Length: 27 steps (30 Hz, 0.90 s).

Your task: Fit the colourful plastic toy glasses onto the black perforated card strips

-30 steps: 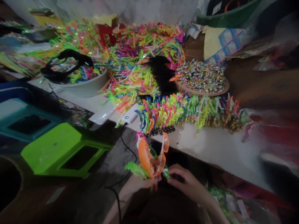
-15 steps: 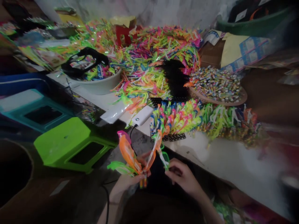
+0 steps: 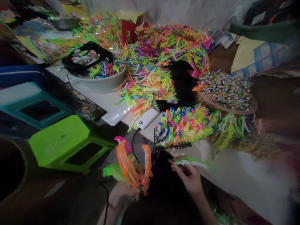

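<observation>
Low over my lap, my left hand (image 3: 127, 189) is closed around a small bunch of soft plastic strips on short narrow stems. Orange strips (image 3: 125, 164) stand up from it, with a green strip (image 3: 113, 172) to the left and a pink tip (image 3: 123, 143) behind. My right hand (image 3: 191, 179), a short way to the right, pinches the end of a green-and-white plastic strip (image 3: 193, 162), which points right and is blurred at its far end. The two hands are apart.
Beyond lies a table (image 3: 150, 134) heaped with coloured strips (image 3: 150, 81). On it are black racks (image 3: 182, 145) of upright strips, a white power bank (image 3: 147, 118) with a cable, a tray of small tubes (image 3: 254, 107) and a white basin (image 3: 103, 84). A green stool (image 3: 61, 139) stands left.
The green-and-white strip at my right hand has swung from hanging between the hands to pointing right. The orange strips in my left hand have shifted, and the view has moved slightly.
</observation>
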Each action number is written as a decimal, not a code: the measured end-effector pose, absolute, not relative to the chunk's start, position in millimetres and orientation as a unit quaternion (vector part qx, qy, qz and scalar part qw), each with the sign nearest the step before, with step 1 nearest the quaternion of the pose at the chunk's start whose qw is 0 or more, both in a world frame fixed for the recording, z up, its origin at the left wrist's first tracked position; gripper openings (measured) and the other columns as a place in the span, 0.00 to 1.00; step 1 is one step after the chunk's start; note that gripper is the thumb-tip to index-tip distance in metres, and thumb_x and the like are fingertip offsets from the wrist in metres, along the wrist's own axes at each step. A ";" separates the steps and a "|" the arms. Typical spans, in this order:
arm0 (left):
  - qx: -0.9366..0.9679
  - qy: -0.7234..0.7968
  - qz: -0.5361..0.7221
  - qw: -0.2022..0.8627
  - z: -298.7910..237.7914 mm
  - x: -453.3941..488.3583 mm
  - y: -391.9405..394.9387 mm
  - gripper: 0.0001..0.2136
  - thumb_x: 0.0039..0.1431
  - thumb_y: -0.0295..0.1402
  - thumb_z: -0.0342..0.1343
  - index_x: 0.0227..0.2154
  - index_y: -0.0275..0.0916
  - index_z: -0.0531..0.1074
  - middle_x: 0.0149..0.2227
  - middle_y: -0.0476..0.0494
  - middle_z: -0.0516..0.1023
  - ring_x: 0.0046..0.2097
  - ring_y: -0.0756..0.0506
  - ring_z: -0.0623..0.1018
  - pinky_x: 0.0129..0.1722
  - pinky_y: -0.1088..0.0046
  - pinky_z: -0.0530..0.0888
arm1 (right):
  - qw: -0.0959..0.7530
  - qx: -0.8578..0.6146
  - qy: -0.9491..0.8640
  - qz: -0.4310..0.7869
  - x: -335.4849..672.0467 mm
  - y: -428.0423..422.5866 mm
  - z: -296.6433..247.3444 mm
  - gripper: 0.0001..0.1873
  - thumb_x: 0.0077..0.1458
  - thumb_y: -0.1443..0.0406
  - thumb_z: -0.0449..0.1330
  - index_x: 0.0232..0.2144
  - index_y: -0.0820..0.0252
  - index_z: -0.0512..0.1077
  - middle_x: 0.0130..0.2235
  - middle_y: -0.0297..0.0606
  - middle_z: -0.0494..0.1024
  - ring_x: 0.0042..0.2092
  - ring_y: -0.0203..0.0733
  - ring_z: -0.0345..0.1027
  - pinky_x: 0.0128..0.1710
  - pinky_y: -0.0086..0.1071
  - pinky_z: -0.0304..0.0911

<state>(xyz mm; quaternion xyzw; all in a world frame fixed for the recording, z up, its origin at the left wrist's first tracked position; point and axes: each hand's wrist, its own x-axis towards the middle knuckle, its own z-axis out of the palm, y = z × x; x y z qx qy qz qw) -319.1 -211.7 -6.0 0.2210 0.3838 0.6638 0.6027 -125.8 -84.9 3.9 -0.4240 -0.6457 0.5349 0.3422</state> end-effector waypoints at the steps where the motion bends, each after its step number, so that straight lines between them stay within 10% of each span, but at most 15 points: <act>1: 0.207 0.384 0.674 0.596 -9.1 -321.1 -209.4 0.18 0.27 0.42 0.68 0.20 0.38 0.68 0.20 0.50 0.69 0.22 0.49 0.70 0.20 0.75 0.66 | 0.355 -0.439 -0.624 0.540 -128.8 -80.3 1.2 0.11 0.45 0.59 0.64 0.28 0.61 0.74 0.29 0.40 0.78 0.29 0.42 0.73 0.32 0.34 0.72; 16: 0.118 0.525 0.686 0.491 -22.7 -340.1 -165.0 0.18 0.35 0.36 0.67 0.32 0.38 0.73 0.25 0.49 0.76 0.36 0.45 0.75 0.40 0.72 0.71 | 0.369 -0.515 -0.647 0.424 -169.8 -58.6 -36.5 0.17 0.50 0.55 0.59 0.35 0.63 0.70 0.32 0.42 0.77 0.31 0.44 0.73 0.35 0.37 0.70; 27: 0.068 0.525 0.703 0.475 -19.9 -335.4 -170.7 0.20 0.29 0.34 0.70 0.30 0.37 0.73 0.27 0.50 0.77 0.30 0.47 0.76 0.32 0.74 0.72 | 0.341 -0.452 -0.748 0.347 -169.6 -52.2 -36.9 0.17 0.54 0.54 0.53 0.36 0.62 0.69 0.33 0.44 0.75 0.31 0.41 0.73 0.34 0.32 0.70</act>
